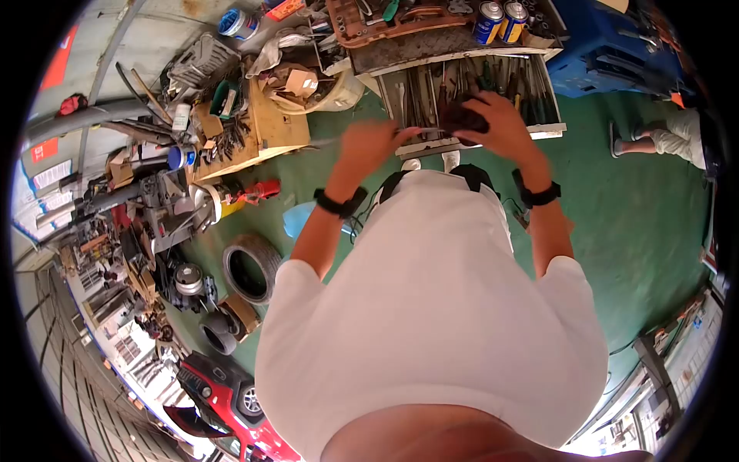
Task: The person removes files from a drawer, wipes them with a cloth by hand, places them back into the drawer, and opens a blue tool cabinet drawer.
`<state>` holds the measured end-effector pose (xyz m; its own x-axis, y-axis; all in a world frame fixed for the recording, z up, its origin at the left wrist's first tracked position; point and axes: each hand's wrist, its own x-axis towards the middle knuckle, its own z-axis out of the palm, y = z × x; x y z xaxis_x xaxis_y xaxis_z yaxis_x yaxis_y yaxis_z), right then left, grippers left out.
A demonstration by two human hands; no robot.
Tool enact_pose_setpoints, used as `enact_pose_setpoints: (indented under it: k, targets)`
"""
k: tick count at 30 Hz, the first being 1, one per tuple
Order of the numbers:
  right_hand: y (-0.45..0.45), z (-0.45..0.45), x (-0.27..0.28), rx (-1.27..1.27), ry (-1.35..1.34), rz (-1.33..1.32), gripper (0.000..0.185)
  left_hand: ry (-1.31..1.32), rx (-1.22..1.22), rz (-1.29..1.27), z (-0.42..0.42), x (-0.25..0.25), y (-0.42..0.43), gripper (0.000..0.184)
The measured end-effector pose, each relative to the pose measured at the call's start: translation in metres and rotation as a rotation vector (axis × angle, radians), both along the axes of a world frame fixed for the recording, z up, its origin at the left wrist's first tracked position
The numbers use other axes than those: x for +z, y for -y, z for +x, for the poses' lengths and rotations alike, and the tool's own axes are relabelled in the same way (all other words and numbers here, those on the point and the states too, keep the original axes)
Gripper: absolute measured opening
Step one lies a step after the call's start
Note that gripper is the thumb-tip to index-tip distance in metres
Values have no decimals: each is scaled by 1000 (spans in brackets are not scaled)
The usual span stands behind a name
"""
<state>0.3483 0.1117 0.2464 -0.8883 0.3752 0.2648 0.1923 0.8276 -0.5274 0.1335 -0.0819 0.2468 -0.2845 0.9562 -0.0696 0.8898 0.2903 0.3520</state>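
Note:
An open drawer (539,108) full of long hand tools is in front of me. Over its right part, my right hand (493,127) has its fingers curled round a dark brown object (462,119), too unclear to name. At the drawer's front left corner my left hand (371,146) is closed and somewhat blurred, with a thin metal tool (327,142) sticking out to its left. Its thumb points right, toward the dark object.
Above the drawer, a cabinet top (454,48) holds an orange tray (369,27) and two blue-yellow cans (500,23). A wooden box (269,131) stands left, a tyre (252,269) lower left. Another person's legs (654,142) show at right.

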Motion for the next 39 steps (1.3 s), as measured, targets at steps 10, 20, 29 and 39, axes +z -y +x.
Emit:
enact_pose_setpoints:
  k: [10,20,29,39]
  targets:
    - [-39,17,-17,171,172,-363,59,-82,-49,-72,0,29,-28,60]
    - [-56,51,-91,-570,-320,-1485,56,327,430,161,-46,53,3,54]
    - [-15,-40,-37,258,-779,-2219,56,573,351,226,-8,55,-50,48]
    - [-62,-23,17,-41,-994,-1206,49,565,156,106,-41,43,-39,43]
